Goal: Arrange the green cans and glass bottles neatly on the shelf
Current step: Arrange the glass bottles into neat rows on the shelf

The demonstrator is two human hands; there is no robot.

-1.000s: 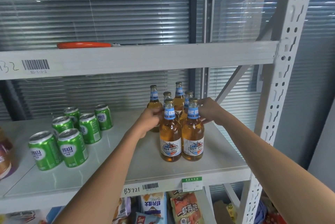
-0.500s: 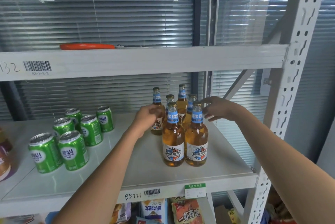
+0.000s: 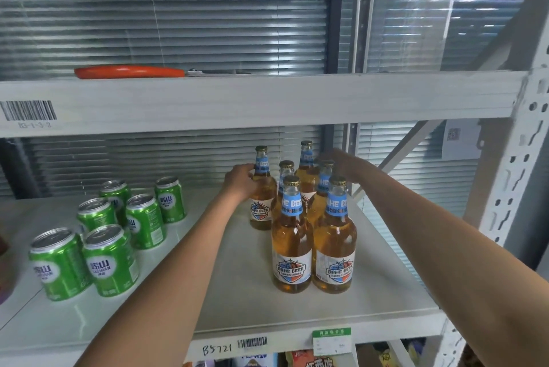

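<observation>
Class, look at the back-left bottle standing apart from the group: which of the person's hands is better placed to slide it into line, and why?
The left hand. It is already wrapped around that stray bottle at its shoulder, on its outer side. The right hand is over the tops of the right-hand bottles, with other bottles between.

both arms outstretched; left hand (image 3: 242, 181) curled, right hand (image 3: 346, 163) seemingly loose.

On the shelf (image 3: 386, 292), cans (image 3: 113, 236) stand left, well apart from bottles (image 3: 306, 218) clustered right.
</observation>
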